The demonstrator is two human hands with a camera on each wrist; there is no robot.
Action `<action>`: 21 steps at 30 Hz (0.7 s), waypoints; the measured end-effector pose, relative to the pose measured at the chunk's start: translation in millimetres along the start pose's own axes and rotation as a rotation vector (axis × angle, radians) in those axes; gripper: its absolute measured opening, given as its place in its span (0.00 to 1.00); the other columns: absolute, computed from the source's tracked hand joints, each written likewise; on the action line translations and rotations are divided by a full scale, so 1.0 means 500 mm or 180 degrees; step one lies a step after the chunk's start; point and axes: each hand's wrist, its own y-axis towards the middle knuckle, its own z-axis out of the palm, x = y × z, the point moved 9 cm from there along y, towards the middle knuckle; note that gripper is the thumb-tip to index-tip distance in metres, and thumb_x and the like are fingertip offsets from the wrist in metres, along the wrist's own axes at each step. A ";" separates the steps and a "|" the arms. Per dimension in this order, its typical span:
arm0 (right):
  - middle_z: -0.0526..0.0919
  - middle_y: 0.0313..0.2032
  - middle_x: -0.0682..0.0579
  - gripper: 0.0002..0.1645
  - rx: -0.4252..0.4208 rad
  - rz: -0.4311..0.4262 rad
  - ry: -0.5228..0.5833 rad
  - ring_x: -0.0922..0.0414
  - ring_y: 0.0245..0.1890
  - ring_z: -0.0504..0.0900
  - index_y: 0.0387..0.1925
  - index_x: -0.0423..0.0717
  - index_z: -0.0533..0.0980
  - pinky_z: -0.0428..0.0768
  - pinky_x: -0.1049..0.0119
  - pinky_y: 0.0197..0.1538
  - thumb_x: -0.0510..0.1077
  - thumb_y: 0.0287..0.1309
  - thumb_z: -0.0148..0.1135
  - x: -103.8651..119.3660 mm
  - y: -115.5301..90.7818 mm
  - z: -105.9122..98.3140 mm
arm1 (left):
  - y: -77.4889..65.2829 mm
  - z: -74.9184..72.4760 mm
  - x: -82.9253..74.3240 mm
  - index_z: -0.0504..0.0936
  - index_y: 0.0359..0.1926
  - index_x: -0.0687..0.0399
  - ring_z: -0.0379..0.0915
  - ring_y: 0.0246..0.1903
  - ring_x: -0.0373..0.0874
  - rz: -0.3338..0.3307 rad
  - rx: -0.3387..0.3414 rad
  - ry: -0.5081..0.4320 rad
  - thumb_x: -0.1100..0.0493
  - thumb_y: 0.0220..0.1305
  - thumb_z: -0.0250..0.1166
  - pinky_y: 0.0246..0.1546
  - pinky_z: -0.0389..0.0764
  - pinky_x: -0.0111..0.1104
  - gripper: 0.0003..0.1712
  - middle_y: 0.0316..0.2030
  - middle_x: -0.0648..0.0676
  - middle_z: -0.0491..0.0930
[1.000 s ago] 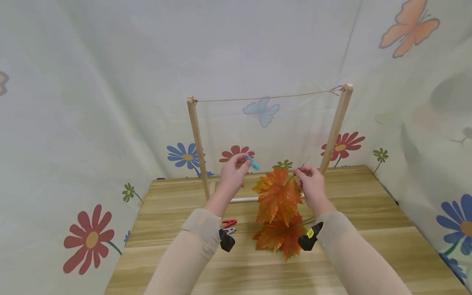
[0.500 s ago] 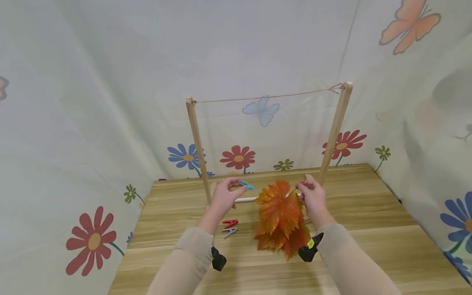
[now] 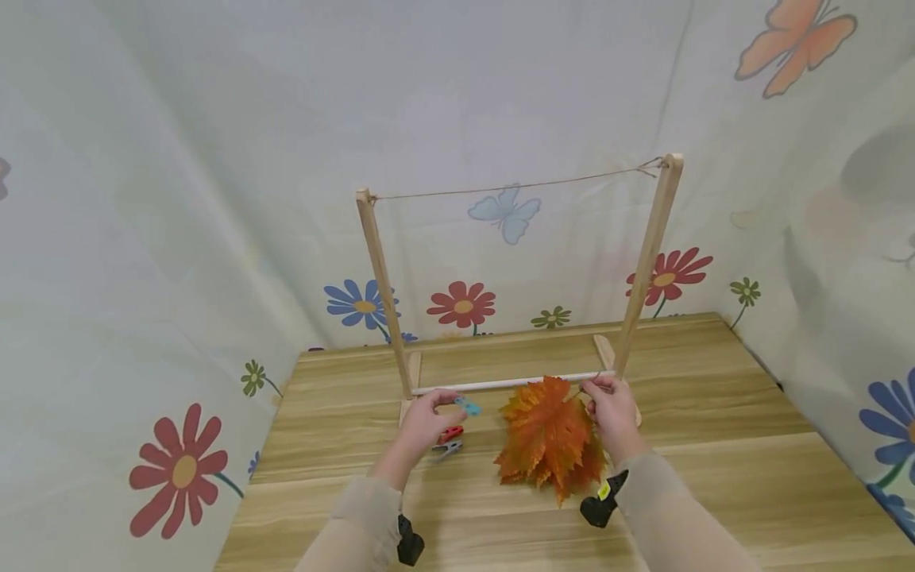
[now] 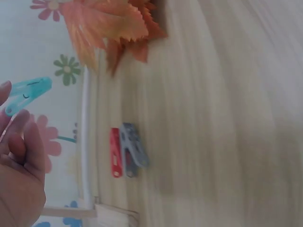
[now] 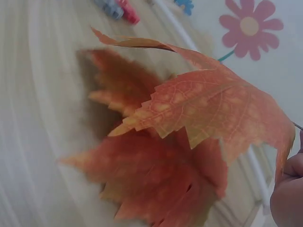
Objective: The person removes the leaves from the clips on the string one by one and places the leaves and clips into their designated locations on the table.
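My left hand point(image 3: 423, 421) pinches a light blue clothespin point(image 3: 468, 406) between thumb and fingers, left of the leaves. In the left wrist view the clothespin point(image 4: 29, 92) points away from the fingertips. My right hand point(image 3: 611, 409) pinches the thin stem of an orange artificial maple leaf point(image 3: 545, 421). That leaf hangs above more orange leaves point(image 5: 156, 175) lying on the table, as the right wrist view shows. A red clothespin point(image 4: 115, 152) and a grey clothespin point(image 4: 133, 146) lie side by side on the table, just below my left hand.
A wooden frame stands behind the hands, with a left post point(image 3: 382, 286), a right post point(image 3: 649, 262) and a white bottom rod point(image 3: 486, 385). Twine point(image 3: 500, 188) runs between the post tops. The wood-grain table point(image 3: 715, 477) meets a flower-printed curtain point(image 3: 500, 95) at the back.
Both hands have come down toward the table, the left one also drifting left with the blue clothespin. The held leaf has dropped closer over the leaves below.
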 end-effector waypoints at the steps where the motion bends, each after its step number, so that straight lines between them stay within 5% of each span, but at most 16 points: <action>1: 0.79 0.28 0.56 0.09 -0.0015 -0.0003 -0.0038 0.63 0.16 0.67 0.41 0.37 0.65 0.65 0.75 0.19 0.36 0.63 0.55 -0.004 0.000 -0.004 | -0.004 0.001 0.010 0.78 0.53 0.55 0.73 0.29 0.43 -0.0018 0.0007 0.0028 0.52 0.56 0.69 0.27 0.76 0.36 0.24 0.45 0.55 0.79; 6: 0.80 0.29 0.55 0.10 -0.0098 0.0077 -0.0140 0.63 0.17 0.68 0.42 0.37 0.66 0.67 0.74 0.19 0.36 0.62 0.57 -0.033 -0.001 -0.021 | -0.022 0.007 0.046 0.78 0.53 0.56 0.65 0.17 0.43 -0.0030 0.0070 0.0012 0.54 0.56 0.69 0.19 0.75 0.37 0.23 0.43 0.56 0.77; 13: 0.79 0.31 0.52 0.11 -0.0086 0.0160 -0.0210 0.64 0.18 0.70 0.44 0.36 0.67 0.68 0.75 0.20 0.36 0.61 0.57 -0.063 -0.002 -0.023 | -0.043 0.001 0.085 0.80 0.49 0.57 0.71 0.47 0.55 0.0014 -0.0125 0.0353 0.53 0.54 0.70 0.40 0.75 0.42 0.23 0.48 0.57 0.76; 21: 0.77 0.38 0.47 0.18 -0.0052 0.0255 -0.0434 0.63 0.22 0.71 0.51 0.34 0.66 0.70 0.74 0.23 0.39 0.64 0.55 -0.079 -0.007 -0.028 | -0.058 0.004 0.132 0.81 0.46 0.58 0.69 0.53 0.57 0.0062 -0.0080 0.0471 0.54 0.54 0.70 0.52 0.69 0.51 0.20 0.48 0.56 0.77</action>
